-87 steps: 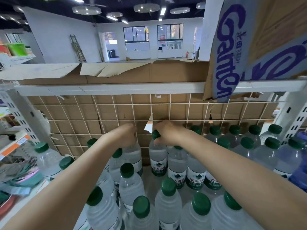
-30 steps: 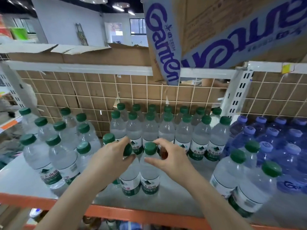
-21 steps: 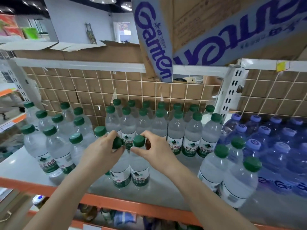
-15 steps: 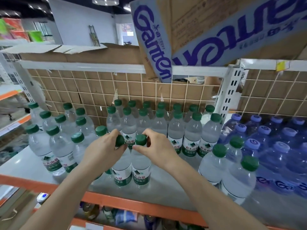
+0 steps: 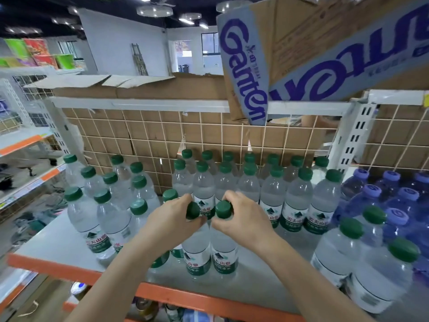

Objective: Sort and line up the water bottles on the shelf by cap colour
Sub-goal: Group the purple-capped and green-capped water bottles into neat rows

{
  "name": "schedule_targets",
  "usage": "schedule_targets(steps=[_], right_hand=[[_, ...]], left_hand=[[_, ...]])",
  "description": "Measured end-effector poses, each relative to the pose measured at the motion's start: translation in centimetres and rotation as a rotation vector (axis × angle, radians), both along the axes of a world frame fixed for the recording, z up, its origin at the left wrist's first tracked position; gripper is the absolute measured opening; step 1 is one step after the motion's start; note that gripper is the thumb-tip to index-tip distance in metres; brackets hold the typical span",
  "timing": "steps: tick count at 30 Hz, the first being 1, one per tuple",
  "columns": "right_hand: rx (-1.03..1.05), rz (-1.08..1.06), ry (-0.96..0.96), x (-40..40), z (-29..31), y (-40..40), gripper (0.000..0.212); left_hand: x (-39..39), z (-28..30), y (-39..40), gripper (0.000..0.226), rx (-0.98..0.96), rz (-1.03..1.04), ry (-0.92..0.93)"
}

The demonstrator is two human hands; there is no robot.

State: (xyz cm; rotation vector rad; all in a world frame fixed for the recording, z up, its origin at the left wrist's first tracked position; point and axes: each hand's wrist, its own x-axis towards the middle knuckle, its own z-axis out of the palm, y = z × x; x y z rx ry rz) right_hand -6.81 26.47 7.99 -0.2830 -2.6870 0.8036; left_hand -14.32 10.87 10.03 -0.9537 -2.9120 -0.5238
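Two clear green-capped bottles stand side by side near the front of the grey shelf (image 5: pixel 58 242). My left hand (image 5: pixel 170 220) grips the neck of the left bottle (image 5: pixel 197 252). My right hand (image 5: pixel 243 219) grips the neck of the right bottle (image 5: pixel 224 251). Behind them, green-capped bottles (image 5: pixel 269 196) stand in two straight rows against the wire grid. A loose cluster of green-capped bottles (image 5: pixel 102 212) stands at the left. Purple-capped bluish bottles (image 5: pixel 392 205) fill the right, with three green-capped bottles (image 5: pixel 348 247) in front of them.
An orange rail (image 5: pixel 209 300) edges the shelf front. Above hangs a white shelf beam (image 5: pixel 162 104) carrying flat cardboard and a tilted Ganten carton (image 5: pixel 301 54). A white upright post (image 5: pixel 352 135) divides the green and purple sections. Another shelf unit stands at far left.
Both hands have kept hold of the same two bottle necks. The view has shifted slightly, and the two bottles stand a little closer to the rows behind.
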Motion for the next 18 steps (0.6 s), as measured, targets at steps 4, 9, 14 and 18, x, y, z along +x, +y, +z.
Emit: schedule_targets(steps=[4,9,14,18], right_hand=[[-0.023,0.058,0.074,-1.2,1.2,-1.1,0.028],[0.017,0.156,-0.112,-5.1,4.3,-4.0,0.042],[0.211,0.203,-0.342,-8.9,5.8,-6.7,0.047],[0.263,0.192,-0.373,-10.3,5.5,-7.3,0.031]], left_hand=[[-1.6,2.0,-1.9,0.033,0.205,-0.019,0.083],[-7.1,3.6,-4.8,0.038,-0.119,0.126,0.257],[-12.4,3.7,-5.5,0.034,-0.362,0.121,0.059],[-14.1,3.3,-5.5,0.032,-0.346,-0.006,-0.043]])
